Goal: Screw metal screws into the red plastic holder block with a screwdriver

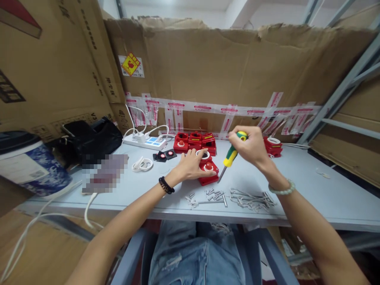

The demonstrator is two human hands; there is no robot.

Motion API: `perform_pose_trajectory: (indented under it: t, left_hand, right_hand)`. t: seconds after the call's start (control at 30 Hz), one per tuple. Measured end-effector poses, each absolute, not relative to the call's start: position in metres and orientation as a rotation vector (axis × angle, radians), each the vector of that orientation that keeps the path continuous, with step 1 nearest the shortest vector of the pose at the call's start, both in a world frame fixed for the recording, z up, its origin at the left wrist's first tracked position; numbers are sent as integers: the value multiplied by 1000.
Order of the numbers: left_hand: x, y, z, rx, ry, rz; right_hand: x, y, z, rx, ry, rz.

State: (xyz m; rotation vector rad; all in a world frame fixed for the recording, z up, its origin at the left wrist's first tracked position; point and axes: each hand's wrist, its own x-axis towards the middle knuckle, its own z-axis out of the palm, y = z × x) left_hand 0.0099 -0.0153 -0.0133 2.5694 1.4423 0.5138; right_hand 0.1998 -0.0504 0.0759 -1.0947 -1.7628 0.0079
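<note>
Head view: the left hand (191, 164) holds a red part (209, 180) on the table (308, 178), with its thumb over the near end and its fingers by the white ring (202, 153). The right hand (251, 144) is closed tight around a green and yellow screwdriver (232, 155).

The red part sits just to the right of the left hand, and to the left of and lower than the right hand. Its long side runs from far to near. The left hand is nearer, as it is on it. The screwdriver slants down and left, and its tip is just beside the part's right edge. I can't tell if they touch.

Close in front are small silver bolts (214, 194) and bits with strings (252, 199). More red parts (194, 141) sit behind. Farther left is a white power strip (145, 141).
</note>
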Motion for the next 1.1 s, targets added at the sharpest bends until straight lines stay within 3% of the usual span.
perform_pose_trajectory:
  t: [0.23, 0.63, 1.1]
  left_hand:
    - [-3, -12, -6, 2555, 1329, 342]
    - [-22, -3, -2, 2556, 1084, 268]
    - [-29, 6, -6, 2567, 992, 547]
  right_hand:
    - [200, -35, 33, -1257, -1743, 86]
    - [199, -36, 29, -1268, -1783, 60]
    - [188, -49, 82, -1061, -1680, -102]
